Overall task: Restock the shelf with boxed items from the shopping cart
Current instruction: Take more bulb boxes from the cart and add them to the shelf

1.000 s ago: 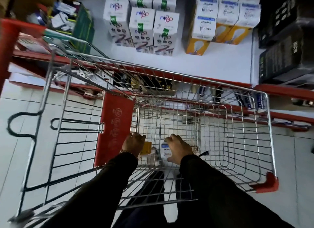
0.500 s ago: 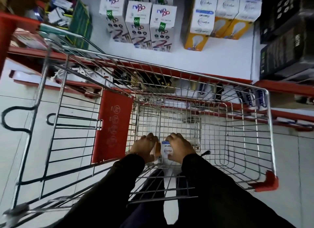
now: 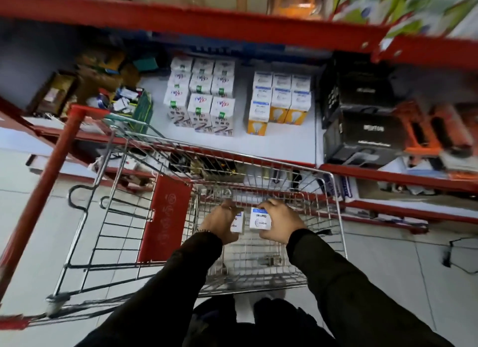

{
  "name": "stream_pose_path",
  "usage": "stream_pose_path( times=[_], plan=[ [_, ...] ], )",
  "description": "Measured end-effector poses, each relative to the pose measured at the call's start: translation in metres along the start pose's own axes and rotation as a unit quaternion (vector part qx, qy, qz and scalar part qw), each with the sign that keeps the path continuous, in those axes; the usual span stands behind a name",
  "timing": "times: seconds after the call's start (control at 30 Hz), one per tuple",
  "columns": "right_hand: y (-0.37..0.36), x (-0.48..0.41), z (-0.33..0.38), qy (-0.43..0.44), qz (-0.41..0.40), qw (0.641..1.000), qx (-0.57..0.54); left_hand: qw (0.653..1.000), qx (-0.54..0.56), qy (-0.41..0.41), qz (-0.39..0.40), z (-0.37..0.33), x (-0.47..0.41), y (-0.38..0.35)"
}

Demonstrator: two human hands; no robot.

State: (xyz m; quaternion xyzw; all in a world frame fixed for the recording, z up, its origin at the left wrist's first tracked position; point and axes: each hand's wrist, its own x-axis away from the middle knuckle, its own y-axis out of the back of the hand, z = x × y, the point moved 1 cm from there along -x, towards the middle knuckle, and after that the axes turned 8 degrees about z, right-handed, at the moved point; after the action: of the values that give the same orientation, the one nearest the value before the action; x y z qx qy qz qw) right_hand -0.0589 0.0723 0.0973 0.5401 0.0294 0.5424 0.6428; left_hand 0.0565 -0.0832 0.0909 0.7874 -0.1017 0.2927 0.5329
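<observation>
Both hands are inside the wire shopping cart [image 3: 336, 217], above its basket floor. My left hand [image 3: 222, 223] grips a small white bulb box [image 3: 238, 223], mostly hidden by my fingers. My right hand [image 3: 278, 223] holds a second white box with a blue band [image 3: 260, 221], its label facing me. The two boxes sit side by side, close together. Ahead, the white shelf [image 3: 284, 142] carries a stack of white-and-yellow bulb boxes [image 3: 280, 100] and, left of it, white boxes with green tags [image 3: 201, 98].
A red shelf post [image 3: 51, 176] slants at the left by the cart's red child-seat flap [image 3: 165, 217]. Black boxes [image 3: 362, 119] stand right of the bulb stacks. A red upper shelf [image 3: 207, 18] overhangs. Lower shelves hold mixed goods. Tiled floor surrounds the cart.
The view has tilted up, showing more shelf. My hands have risen from the cart floor, each now holding a box; the boxes have turned so white faces show.
</observation>
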Motion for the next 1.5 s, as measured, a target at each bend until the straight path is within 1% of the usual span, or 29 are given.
stream_pose_path(
  times=[0.07,0.13,0.23,0.37,0.53,0.63,0.67,0.77,0.8,0.87,0.93,1.0,1.1,1.27,1.33,1.4,1.43,1.47,1.5],
  plan=[
    [0.024,0.008,-0.001,0.011,-0.029,1.0,0.005,0.999,0.015,-0.001,-0.033,-0.013,0.003,0.022],
    [0.048,0.014,-0.002,0.024,-0.064,0.998,0.01,0.995,0.027,-0.013,-0.091,-0.024,0.005,0.046],
    [0.083,0.021,-0.007,0.038,-0.123,0.992,0.011,0.985,0.042,-0.061,-0.159,-0.039,0.003,0.083],
    [0.128,0.025,-0.018,0.034,-0.18,0.982,0.037,0.975,0.042,-0.078,-0.202,-0.053,-0.01,0.13],
    [0.176,0.024,-0.036,0.01,-0.211,0.976,0.06,0.967,0.045,-0.091,-0.235,-0.074,-0.037,0.174],
    [0.183,0.021,-0.037,-0.008,-0.207,0.977,0.05,0.969,0.002,-0.081,-0.234,-0.077,-0.047,0.181],
    [0.184,0.019,-0.036,-0.011,-0.2,0.978,0.055,0.969,-0.027,-0.075,-0.236,-0.078,-0.051,0.181],
    [0.191,0.005,-0.035,-0.023,-0.193,0.979,0.064,0.955,-0.172,-0.027,-0.241,-0.08,-0.068,0.184],
    [0.19,0.002,-0.031,-0.022,-0.181,0.981,0.06,0.953,-0.198,-0.016,-0.23,-0.079,-0.068,0.182],
    [0.235,-0.068,-0.082,-0.05,-0.156,0.986,0.041,0.952,-0.223,0.011,-0.211,-0.094,-0.16,0.215],
    [0.235,-0.075,-0.08,-0.054,-0.124,0.99,0.051,0.949,-0.248,0.037,-0.191,-0.092,-0.159,0.215],
    [0.23,-0.082,-0.082,-0.054,-0.117,0.99,0.062,0.946,-0.257,0.05,-0.193,-0.096,-0.163,0.209],
    [0.221,-0.085,-0.084,-0.048,-0.119,0.99,0.053,0.95,-0.23,0.055,-0.202,-0.092,-0.166,0.201],
    [0.213,-0.091,-0.09,-0.051,-0.131,0.988,0.07,0.959,-0.188,0.035,-0.207,-0.087,-0.175,0.187],
    [0.208,-0.091,-0.093,-0.039,-0.147,0.987,0.051,0.961,-0.18,0.029,-0.206,-0.086,-0.177,0.183],
    [0.203,-0.088,-0.095,-0.021,-0.178,0.984,-0.01,0.961,-0.16,0.022,-0.224,-0.086,-0.177,0.177],
    [0.199,-0.087,-0.095,-0.012,-0.202,0.978,-0.054,0.959,-0.125,0.02,-0.252,-0.086,-0.175,0.174],
    [0.195,-0.084,-0.092,-0.01,-0.232,0.967,-0.103,0.954,-0.071,0.018,-0.291,-0.087,-0.171,0.17],
    [0.19,-0.081,-0.089,-0.021,-0.265,0.952,-0.153,0.942,0.003,0.013,-0.337,-0.089,-0.166,0.165]
  ],
)
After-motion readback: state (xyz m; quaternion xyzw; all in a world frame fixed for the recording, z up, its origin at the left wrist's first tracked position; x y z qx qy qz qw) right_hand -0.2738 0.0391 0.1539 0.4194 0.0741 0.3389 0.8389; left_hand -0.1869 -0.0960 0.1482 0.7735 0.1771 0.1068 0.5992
